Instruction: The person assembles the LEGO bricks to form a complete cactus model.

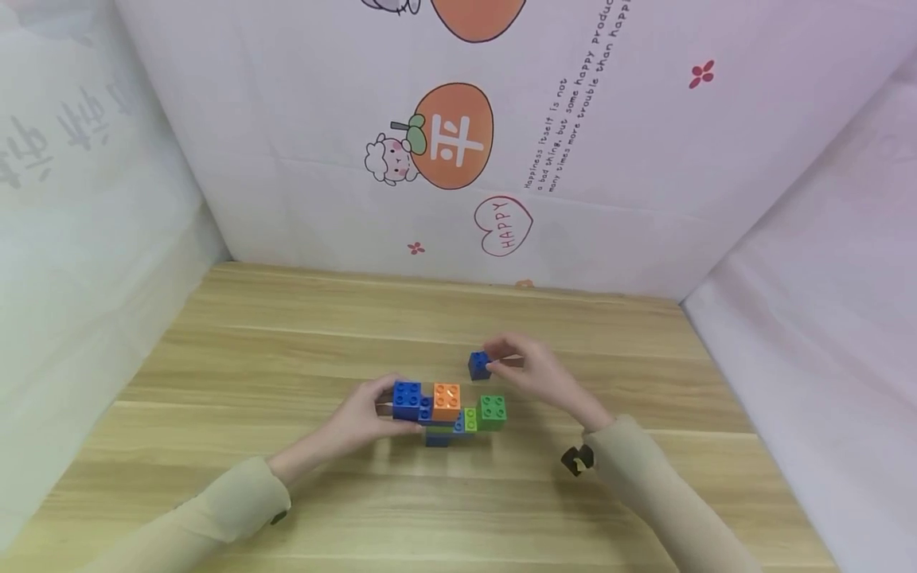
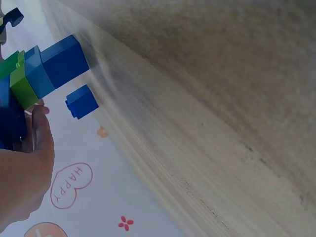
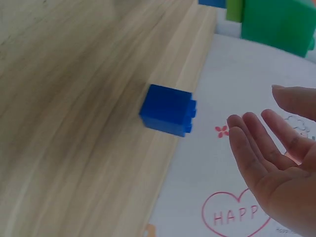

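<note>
Our left hand (image 1: 361, 418) fingers grasp the multicolor block stack (image 1: 447, 412); right hand (image 1: 537, 374) fingers released by small blue cube (image 1: 478, 364) w/ studs.

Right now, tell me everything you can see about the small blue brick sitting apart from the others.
The small blue brick is a cube-like plastic block with round studs on one side. It lies tipped on the wooden table, studs pointing sideways, behind the joined brick build and apart from it. The right hand is beside it with relaxed, open fingers; the right wrist view shows a clear gap, so nothing but the table touches it.
</note>
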`<state>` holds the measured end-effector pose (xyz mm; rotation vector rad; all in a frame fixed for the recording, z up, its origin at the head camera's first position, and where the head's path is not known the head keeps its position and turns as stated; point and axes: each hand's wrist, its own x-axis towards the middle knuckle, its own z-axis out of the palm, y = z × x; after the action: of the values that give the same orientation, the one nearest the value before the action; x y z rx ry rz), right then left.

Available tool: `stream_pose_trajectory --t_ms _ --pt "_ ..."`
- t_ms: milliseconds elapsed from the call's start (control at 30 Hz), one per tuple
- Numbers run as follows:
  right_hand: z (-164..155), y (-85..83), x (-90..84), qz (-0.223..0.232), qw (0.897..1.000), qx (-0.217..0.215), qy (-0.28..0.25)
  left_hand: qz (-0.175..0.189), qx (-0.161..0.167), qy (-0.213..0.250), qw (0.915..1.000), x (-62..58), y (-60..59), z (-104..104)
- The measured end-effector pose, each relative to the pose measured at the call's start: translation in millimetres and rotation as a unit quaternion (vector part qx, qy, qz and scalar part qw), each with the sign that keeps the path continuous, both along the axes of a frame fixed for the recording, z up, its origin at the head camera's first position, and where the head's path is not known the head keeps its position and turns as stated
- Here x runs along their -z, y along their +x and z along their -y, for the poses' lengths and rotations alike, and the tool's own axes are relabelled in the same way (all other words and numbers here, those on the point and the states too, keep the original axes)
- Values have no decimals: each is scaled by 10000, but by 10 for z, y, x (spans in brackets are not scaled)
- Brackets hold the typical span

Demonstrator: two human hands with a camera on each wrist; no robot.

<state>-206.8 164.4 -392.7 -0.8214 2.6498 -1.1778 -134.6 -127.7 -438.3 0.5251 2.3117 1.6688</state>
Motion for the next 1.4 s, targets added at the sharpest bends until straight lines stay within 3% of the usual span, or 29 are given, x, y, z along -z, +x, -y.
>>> stream_pose_trajectory --t_ms 267,567,833,1400 --pt "-77 -164 200 99 9996 253 14 8 -14 58 10000 16 23 11" --pt "-83 -306 303 239 9990 264 269 -177 46 101 9998 25 43 37" --pt "-44 -339 322 529 9969 233 525 -38 -22 174 9998 5 51 57" --pt "-33 -393 399 349 9962 92 793 32 -65 217 9997 26 34 77"
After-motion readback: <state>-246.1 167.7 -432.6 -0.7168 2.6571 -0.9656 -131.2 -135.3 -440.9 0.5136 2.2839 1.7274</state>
